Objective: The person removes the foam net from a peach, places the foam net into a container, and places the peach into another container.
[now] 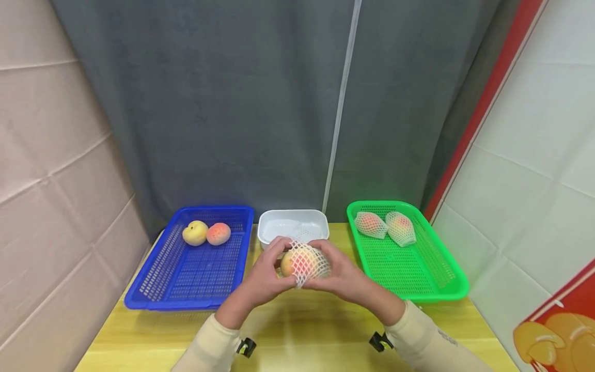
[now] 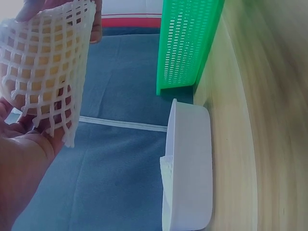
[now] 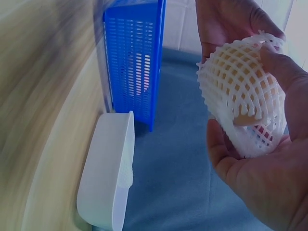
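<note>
Above the table, in front of the white tub, a yellow-and-red peach (image 1: 287,263) sits partly inside a white foam net sleeve (image 1: 307,264). My left hand (image 1: 266,274) holds the bare end of the peach and the sleeve's edge, thumb below and fingers above. From the other side, my right hand (image 1: 341,271) grips the sleeved end. In the right wrist view the foam net (image 3: 240,79) wraps the fruit, and its open end gapes toward the right palm. The left wrist view shows the mesh edge (image 2: 72,96) hanging past the left fingers.
A blue basket (image 1: 186,305) at left holds two bare peaches (image 1: 206,233). The green basket (image 1: 448,294) at right holds two netted peaches (image 1: 386,226). Between them stands a white tub (image 1: 293,213) with white foam material inside. Behind hangs a grey curtain (image 1: 232,103).
</note>
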A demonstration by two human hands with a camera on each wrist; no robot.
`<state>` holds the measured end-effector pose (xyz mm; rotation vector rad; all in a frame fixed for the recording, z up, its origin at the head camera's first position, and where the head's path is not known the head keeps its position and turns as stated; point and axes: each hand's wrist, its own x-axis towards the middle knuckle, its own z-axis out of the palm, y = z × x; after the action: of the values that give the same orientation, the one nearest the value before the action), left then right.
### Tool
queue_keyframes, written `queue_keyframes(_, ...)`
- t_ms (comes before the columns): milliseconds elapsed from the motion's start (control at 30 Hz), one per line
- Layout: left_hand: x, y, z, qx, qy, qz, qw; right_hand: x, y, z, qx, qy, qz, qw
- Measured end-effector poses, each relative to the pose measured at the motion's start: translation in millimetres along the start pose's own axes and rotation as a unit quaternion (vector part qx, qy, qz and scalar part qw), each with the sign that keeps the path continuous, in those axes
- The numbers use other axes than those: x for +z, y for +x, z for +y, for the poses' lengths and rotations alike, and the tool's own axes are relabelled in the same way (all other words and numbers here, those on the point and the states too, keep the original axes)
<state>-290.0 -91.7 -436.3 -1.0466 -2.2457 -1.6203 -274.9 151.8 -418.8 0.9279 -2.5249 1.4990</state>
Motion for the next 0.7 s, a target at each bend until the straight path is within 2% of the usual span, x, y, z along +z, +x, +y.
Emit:
queue_keyframes(267,-3.0,-0.6,-1.5,0.003,-0.01,0.014,0.9999,-5.9,0.0,5.7,-0.055,-0.041,0.031,0.997)
queue_keyframes(500,-9.0,-3.6,-4.0,-0.023,-0.018,0.018,0.9994,-9.1,0.6,8.8,-0.06,-0.013,0.036,0.997)
queue_keyframes(700,-14.2,-7.0,-4.9,-0.036,-0.023,0.017,0.9989,-10.1,1.4,7.5,-0.099,-0.043,0.038,0.993)
